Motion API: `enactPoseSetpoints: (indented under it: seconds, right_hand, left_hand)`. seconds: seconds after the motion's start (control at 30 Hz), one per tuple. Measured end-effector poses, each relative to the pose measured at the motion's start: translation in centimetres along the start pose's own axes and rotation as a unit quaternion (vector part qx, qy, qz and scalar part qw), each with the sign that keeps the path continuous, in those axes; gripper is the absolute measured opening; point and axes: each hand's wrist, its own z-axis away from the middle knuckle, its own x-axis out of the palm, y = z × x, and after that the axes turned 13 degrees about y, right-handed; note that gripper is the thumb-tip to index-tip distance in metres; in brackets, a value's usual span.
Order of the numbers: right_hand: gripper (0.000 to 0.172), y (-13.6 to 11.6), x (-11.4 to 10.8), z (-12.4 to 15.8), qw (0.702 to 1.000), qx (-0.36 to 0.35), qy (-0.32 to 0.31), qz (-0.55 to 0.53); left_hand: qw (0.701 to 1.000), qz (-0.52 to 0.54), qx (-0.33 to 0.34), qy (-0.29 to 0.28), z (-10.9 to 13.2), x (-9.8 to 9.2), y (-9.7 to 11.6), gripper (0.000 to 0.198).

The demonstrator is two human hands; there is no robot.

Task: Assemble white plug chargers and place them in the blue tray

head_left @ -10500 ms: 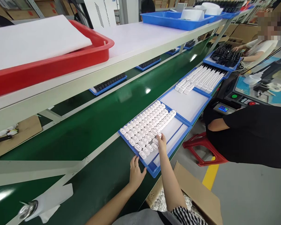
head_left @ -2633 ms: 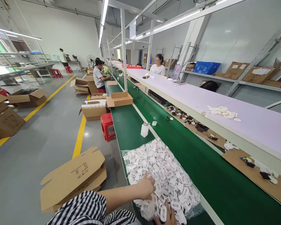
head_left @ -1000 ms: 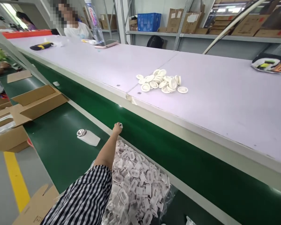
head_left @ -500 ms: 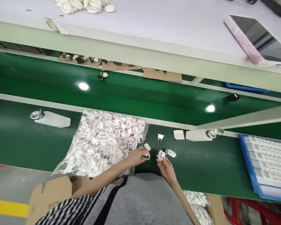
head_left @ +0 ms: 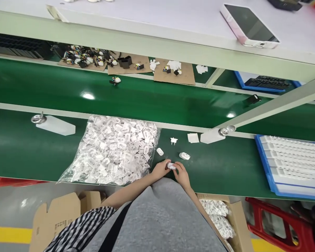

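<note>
My left hand (head_left: 160,170) and my right hand (head_left: 182,175) meet close to my body, over the near edge of the green bench. Between their fingertips they grip a small white charger plug housing (head_left: 171,166), with a dark part showing at its left end. Just beyond my fingers lie a white oval piece (head_left: 160,151) and another white charger housing (head_left: 184,156). Farther back sits a white two-pin plug part (head_left: 173,140). Left of my hands, a clear plastic bag (head_left: 118,150) is full of similar white plastic parts.
White squares (head_left: 193,138) lie near a white bottle (head_left: 212,135) with a metal top; a second bottle (head_left: 56,125) lies at left. On the right is a blue tray (head_left: 265,168) with white rows. Above, a shelf (head_left: 160,31) bears a phone (head_left: 249,24).
My hands, apart before with a white piece in each, have come together, and both now grip one housing. The camera view has shifted, showing more of the parts under the shelf.
</note>
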Motion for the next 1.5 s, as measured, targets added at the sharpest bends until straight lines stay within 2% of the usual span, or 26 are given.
enactPoseSetpoints:
  seconds: [0.13, 0.33, 0.6, 0.8, 0.93, 1.07, 1.2, 1.33, 1.5]
  right_hand:
    - [0.022, 0.5, 0.3, 0.0, 0.998, -0.045, 0.006, 0.038]
    - [0.028, 0.8, 0.4, -0.1, 0.992, -0.099, -0.001, 0.077]
    - [0.026, 0.4, 0.4, -0.2, 0.988, -0.100, 0.001, 0.114]
    - [0.025, -0.6, -0.3, -0.9, 0.983, -0.067, -0.075, 0.156]
    - [0.026, -1.2, -0.9, -1.4, 0.976, -0.043, -0.119, 0.176]
    - [0.025, -1.0, -1.4, -2.1, 0.974, -0.045, -0.158, 0.154]
    - [0.026, -1.0, -1.6, -2.8, 0.961, -0.059, -0.207, 0.171]
    - [0.023, -1.7, -1.5, -2.9, 0.942, -0.066, -0.235, 0.231]
    - [0.018, -2.3, -1.3, -2.7, 0.935, -0.068, -0.232, 0.260]
  left_hand:
    - [1.000, -0.017, 0.008, 0.007, 0.3, 0.1, 0.0, 0.030]
    - [0.995, -0.063, 0.058, 0.047, 0.5, -0.3, 0.5, 0.029]
    - [0.989, -0.132, 0.072, 0.008, 0.4, -0.7, 0.9, 0.032]
    - [0.978, -0.185, 0.095, -0.017, 0.0, -1.0, 1.7, 0.029]
    - [0.964, -0.239, 0.094, -0.064, -0.7, -1.6, 2.8, 0.022]
    - [0.945, -0.301, 0.082, -0.101, -1.3, -1.7, 4.1, 0.021]
    - [0.938, -0.318, 0.074, -0.117, -1.7, -1.7, 4.9, 0.023]
    - [0.935, -0.319, 0.078, -0.134, -2.0, -2.0, 4.8, 0.019]
    - [0.936, -0.303, 0.133, -0.122, -1.6, -2.0, 3.4, 0.020]
